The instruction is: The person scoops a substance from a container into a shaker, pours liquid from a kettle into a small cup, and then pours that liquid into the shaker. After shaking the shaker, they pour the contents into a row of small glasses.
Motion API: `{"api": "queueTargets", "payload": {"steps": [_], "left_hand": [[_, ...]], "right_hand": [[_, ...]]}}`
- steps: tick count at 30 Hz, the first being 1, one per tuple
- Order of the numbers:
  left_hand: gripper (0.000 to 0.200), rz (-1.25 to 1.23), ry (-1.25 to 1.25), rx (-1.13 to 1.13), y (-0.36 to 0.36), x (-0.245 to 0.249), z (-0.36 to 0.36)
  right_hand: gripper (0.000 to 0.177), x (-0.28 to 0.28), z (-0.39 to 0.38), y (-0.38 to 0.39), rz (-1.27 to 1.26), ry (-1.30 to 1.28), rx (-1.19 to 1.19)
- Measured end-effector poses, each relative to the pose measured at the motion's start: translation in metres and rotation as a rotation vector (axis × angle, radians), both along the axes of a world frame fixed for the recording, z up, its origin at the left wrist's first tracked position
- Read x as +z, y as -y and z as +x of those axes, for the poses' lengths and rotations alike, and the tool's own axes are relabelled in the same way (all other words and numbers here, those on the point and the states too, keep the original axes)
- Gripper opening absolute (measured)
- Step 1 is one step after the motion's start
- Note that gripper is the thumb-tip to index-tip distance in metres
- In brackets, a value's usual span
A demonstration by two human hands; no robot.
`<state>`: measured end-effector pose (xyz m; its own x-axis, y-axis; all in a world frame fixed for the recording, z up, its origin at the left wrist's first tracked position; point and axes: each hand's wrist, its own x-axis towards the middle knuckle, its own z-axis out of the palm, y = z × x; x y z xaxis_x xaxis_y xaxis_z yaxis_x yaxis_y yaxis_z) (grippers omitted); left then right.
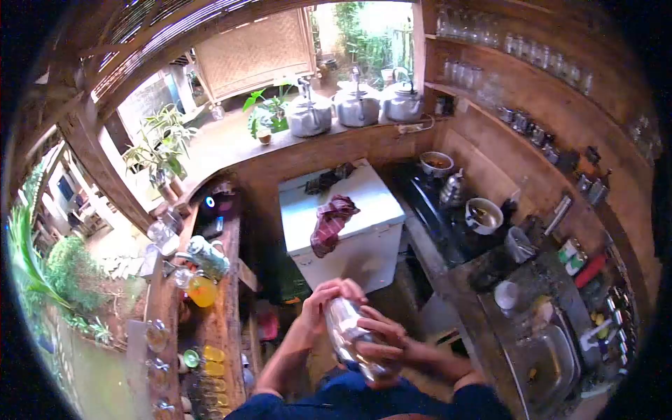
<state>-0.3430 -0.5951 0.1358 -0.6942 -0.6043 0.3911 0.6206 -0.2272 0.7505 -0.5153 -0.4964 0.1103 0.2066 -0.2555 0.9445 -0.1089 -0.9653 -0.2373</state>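
A shiny metal cocktail shaker (341, 323) is held tilted in front of my chest. My left hand (326, 299) is closed around its upper end, with the fingers bent over the top. Lower down, my right hand (381, 336) wraps the shaker's body from the right side. Both hands cover part of it, so its ends are not fully visible. Beyond the hands stands a white chest freezer (350, 262) with a crumpled dark red cloth (333, 225) on its lid.
On the left wooden counter are a pitcher of orange liquid (201, 290) and several yellow glasses (213, 369). Metal kettles (308, 115) line the window ledge. To the right are a black stove (434, 210) with pots and a sink (549, 364). Glassware fills the wall shelves (490, 42).
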Motion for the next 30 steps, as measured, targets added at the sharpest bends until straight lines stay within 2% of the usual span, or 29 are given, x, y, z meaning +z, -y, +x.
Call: {"api": "queueTargets", "payload": {"steps": [1,2,3,4,5,6,8,9,10,12,13,14,15,17,19,21,22,24,26,28,29,30], "left_hand": [[0.033,-0.238,0.098,-0.046,0.017,0.049,0.003],[0.035,-0.334,0.27,-0.045,0.04,0.085,0.006],[0.038,-0.435,0.442,-0.048,0.076,0.117,0.006],[0.043,-0.201,0.464,-0.189,0.149,0.116,-0.001],[0.048,0.045,0.465,-0.322,0.199,0.092,-0.003],[0.05,-0.087,0.442,-0.251,0.18,0.096,0.005],[0.049,-0.123,0.333,-0.162,0.15,0.099,0.011],[0.049,-0.134,0.248,-0.155,0.131,0.085,0.023],[0.047,-0.379,0.125,-0.045,0.122,0.053,0.027],[0.036,0.037,0.067,0.021,0.133,-0.022,0.023],[0.033,0.23,-0.111,0.011,0.158,-0.069,0.021],[0.031,0.235,-0.051,-0.028,0.163,-0.065,0.021],[0.03,0.227,0.013,-0.079,0.184,-0.042,0.022],[0.031,0.079,0.2,-0.233,0.199,0.047,0.021],[0.037,-0.316,0.319,-0.188,0.266,0.076,0.015],[0.037,0.422,0.463,-0.61,0.294,0.107,0.024],[0.038,-0.311,0.399,-0.207,0.287,0.089,0.022],[0.037,0.026,0.287,-0.319,0.258,0.074,0.014],[0.036,-0.418,0.215,0.024,0.219,0.046,0.037],[0.034,0.239,-0.25,-0.006,0.216,-0.03,0.02],[0.035,0.455,-0.329,-0.077,0.222,-0.042,0.023],[0.035,0.291,-0.239,-0.054,0.217,-0.024,0.02]], "right_hand": [[0.06,0.019,-0.014,0.016,-0.07,-0.101,0.068],[0.062,0.037,-0.028,0.031,-0.134,-0.2,0.143],[0.058,0.029,-0.036,0.059,-0.225,-0.25,0.124],[0.055,0.013,-0.044,0.086,-0.312,-0.299,0.101],[0.052,-0.009,-0.05,0.109,-0.393,-0.348,0.09],[0.049,-0.033,-0.051,0.131,-0.478,-0.389,0.086],[0.043,-0.033,-0.041,0.214,-0.768,-0.468,0.066],[0.043,-0.019,-0.028,0.185,-0.44,-0.287,0.076],[0.043,-0.013,-0.014,0.151,-0.157,-0.156,0.058],[0.044,-0.013,0.021,0.125,0.249,0.097,0.033],[0.044,-0.005,0.029,0.123,0.362,0.14,0.041],[0.045,0.013,0.034,0.124,0.461,0.145,0.078],[0.045,0.019,0.019,0.143,0.373,0.035,0.055],[0.045,0.047,-0.007,0.203,0.041,-0.253,0.069],[0.045,0.08,-0.017,0.261,-0.204,-0.444,0.079],[0.045,0.094,-0.018,0.29,-0.306,-0.513,0.106],[0.045,0.092,-0.016,0.297,-0.315,-0.503,0.111],[0.045,0.063,-0.007,0.278,-0.192,-0.414,0.099],[0.045,0.027,0.005,0.233,0.1,-0.249,0.065],[0.045,0.009,0.021,0.212,0.288,-0.128,0.058],[0.045,0.01,0.02,0.208,0.308,-0.131,0.056],[0.045,0.017,0.02,0.214,0.267,-0.169,0.06]]}}
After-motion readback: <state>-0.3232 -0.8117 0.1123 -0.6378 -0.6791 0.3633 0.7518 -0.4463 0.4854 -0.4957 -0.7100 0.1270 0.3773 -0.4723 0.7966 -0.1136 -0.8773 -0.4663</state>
